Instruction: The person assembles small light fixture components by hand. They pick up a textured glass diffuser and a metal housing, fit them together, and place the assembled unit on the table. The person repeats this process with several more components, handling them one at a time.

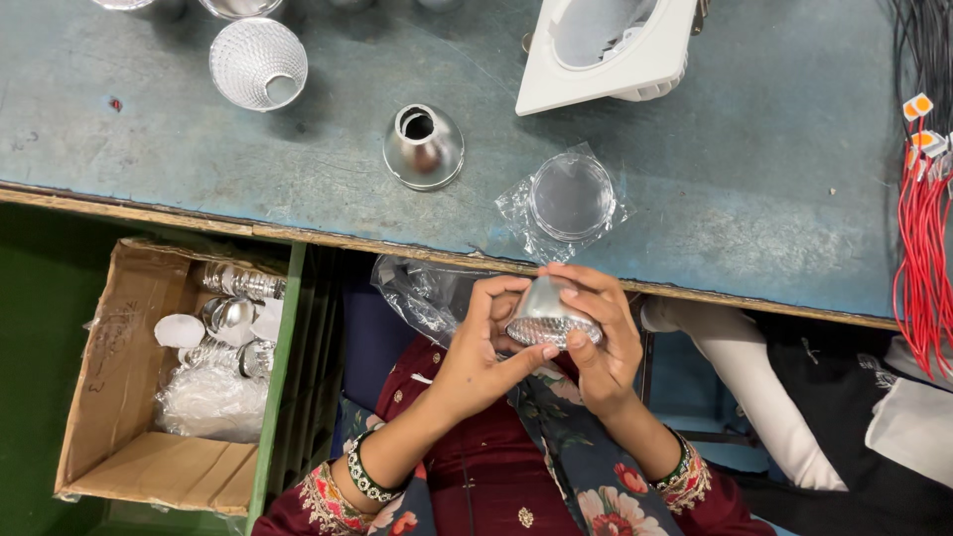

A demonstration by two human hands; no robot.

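At nine o'clock, below the table edge, an open cardboard box with silvery reflectors and clear bags heaped inside, single pieces hard to tell apart. At eleven o'clock on the blue-grey table, a faceted reflector cup lying tilted, mouth toward the camera; above it two more shiny pieces cut off by the top edge, kind unclear. Near twelve o'clock, a smooth silver cone reflector standing wide end down, small hole on top. Just right of it, a round clear lens resting on a crumpled clear wrapper at the table's near edge. At one o'clock, a square white lamp housing, tilted, its upper part cut off by the frame. At centre, just below the table edge, both hands held close together: left hand curled, thumb and fingers pinching the held reflector from nine o'clock; right hand wrapped over it from three o'clock, fingers pressed on its top. Held reflector silvery, cone-shaped, faceted around the wide rim, tilted with the wide end toward six o'clock; narrow end hidden behind fingers. Behind the hands, a clear plastic bag, partly hidden. At three o'clock, a bundle of red and black wires hanging over the table, cut off by the right edge.
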